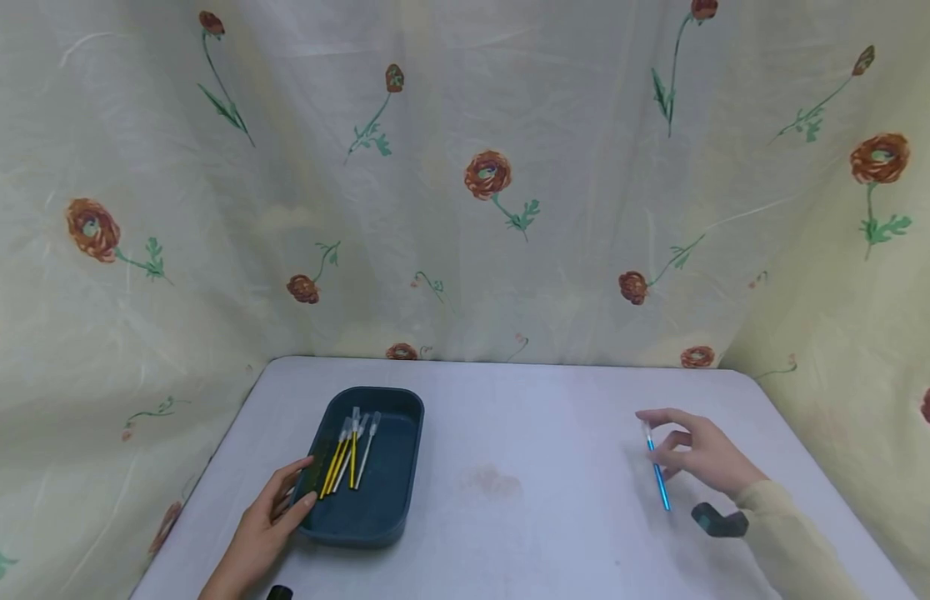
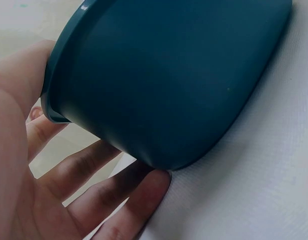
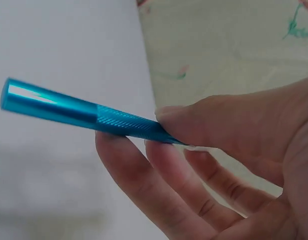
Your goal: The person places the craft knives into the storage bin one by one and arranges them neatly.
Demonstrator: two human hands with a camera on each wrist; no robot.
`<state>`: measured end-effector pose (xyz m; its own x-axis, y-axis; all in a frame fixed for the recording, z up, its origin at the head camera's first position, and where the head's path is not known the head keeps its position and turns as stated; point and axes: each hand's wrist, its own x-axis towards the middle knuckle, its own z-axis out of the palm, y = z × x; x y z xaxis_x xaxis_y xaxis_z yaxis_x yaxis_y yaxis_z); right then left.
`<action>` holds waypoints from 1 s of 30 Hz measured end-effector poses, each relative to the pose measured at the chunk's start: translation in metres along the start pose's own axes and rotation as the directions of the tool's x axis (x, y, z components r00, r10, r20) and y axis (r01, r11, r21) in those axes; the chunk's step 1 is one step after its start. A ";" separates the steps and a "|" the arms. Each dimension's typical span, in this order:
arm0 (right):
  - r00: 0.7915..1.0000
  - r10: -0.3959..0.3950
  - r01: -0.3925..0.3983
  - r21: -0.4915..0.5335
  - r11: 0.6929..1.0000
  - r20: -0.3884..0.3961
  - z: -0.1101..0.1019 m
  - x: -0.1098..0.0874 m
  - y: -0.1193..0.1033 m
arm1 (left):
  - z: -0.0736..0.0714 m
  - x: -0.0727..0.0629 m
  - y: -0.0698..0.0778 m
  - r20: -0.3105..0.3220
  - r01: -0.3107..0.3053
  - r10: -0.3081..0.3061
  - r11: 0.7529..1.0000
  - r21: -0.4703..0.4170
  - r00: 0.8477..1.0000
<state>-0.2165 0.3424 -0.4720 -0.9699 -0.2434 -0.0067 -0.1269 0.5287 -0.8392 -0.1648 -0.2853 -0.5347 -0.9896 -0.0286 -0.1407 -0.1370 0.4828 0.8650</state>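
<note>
A blue metal craft knife (image 1: 658,479) with a knurled grip is pinched between the thumb and fingertips of my right hand (image 1: 701,454), over the right side of the table. Its clear-capped end points up toward the index finger, and its plain blue butt (image 3: 48,102) points down. On the left, my left hand (image 1: 258,529) grips the side of a dark blue-green tray (image 1: 393,508), thumb over the rim and other fingertips (image 2: 156,187) along the outer wall. Inside the tray lie several yellow and silver craft knives (image 1: 362,458) with clear caps, in a loose bunch.
A white cloth covers the table (image 1: 510,433). Behind and at both sides hangs a pale curtain (image 1: 435,233) printed with flowers. Dark wrist gear (image 1: 720,521) sits at my right wrist, and another dark piece (image 1: 280,592) shows near my left wrist.
</note>
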 end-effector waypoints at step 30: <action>0.997 -0.066 0.059 0.203 0.977 0.026 0.048 0.026 -0.090 | -0.001 0.001 -0.003 0.005 -0.010 0.011 1.000 -0.016 1.000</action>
<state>-0.2203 0.2493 -0.4224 -0.9536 -0.2991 0.0344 -0.1395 0.3375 -0.9309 -0.1651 -0.2876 -0.5371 -0.9908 -0.0189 -0.1341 -0.1273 0.4690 0.8740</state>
